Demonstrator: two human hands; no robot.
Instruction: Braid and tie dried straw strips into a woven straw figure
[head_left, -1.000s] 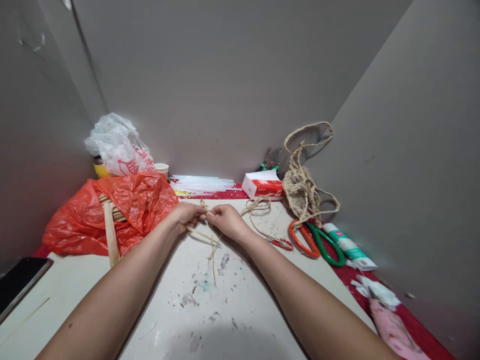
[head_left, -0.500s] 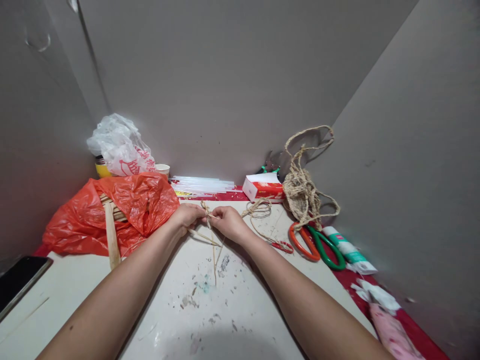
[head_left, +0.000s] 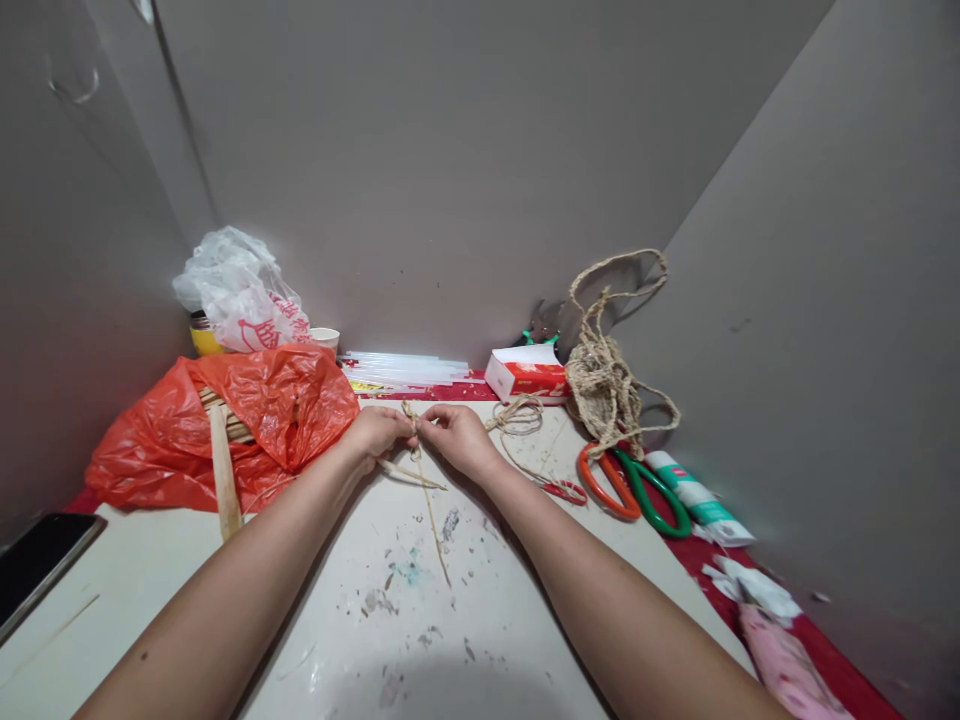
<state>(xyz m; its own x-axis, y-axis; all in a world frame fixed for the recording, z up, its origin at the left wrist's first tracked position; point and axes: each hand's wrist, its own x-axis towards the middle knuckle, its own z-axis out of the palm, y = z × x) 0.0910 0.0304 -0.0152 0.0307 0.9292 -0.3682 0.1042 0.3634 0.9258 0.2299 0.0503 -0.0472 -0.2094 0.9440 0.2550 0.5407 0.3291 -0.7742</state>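
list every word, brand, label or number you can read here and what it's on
Nothing reads clearly enough to quote.
White bag: red characters and a red drawing, creased and blurred, unreadable.
Red-and-white box: pale marks on its red side, too small to read.
Green-and-white tube: pale print on the green, too blurred to read.

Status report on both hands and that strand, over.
Left hand pinching strand. Right hand at it, grip unclear. Thin end trailing nearward. Coiled cord close beside right hand.
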